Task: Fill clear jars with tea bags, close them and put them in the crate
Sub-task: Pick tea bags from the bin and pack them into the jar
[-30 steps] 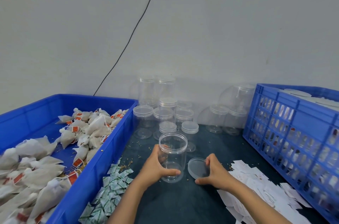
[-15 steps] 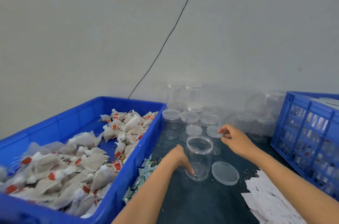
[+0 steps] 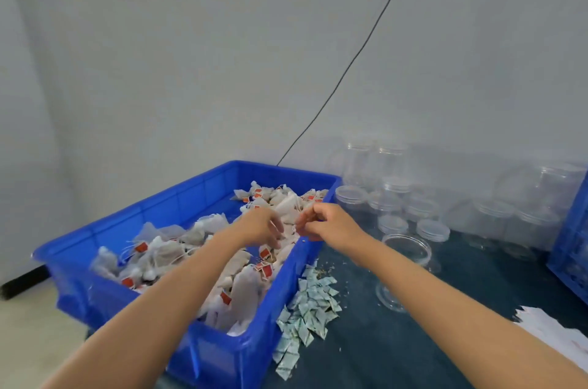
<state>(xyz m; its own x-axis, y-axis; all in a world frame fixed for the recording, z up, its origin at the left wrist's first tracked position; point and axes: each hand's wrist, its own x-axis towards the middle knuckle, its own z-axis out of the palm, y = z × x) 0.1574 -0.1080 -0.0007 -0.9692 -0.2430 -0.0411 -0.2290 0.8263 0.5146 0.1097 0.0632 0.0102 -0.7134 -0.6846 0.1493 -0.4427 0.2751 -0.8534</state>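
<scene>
A blue bin (image 3: pixel 222 353) on the left holds a heap of white tea bags (image 3: pixel 178 248) with red tags. My left hand (image 3: pixel 261 226) is over the heap, its fingers reaching down onto the bags. My right hand (image 3: pixel 331 223) hovers at the bin's right rim with its fingers curled toward the left hand; blur hides whether it pinches a bag. The open clear jar (image 3: pixel 407 248) stands empty on the dark table behind my right forearm, which covers part of it. The blue crate (image 3: pixel 569 245) shows at the right edge.
Several closed empty jars (image 3: pixel 394 197) stand against the wall. Small pale sachets (image 3: pixel 308 302) lie scattered beside the bin. White paper slips (image 3: pixel 560 334) lie at the lower right. A black cable (image 3: pixel 350 64) runs down the wall.
Both hands left the jar and lid and swung left to the tea bag bin. The view turned left with them, so the crate is almost out of sight.
</scene>
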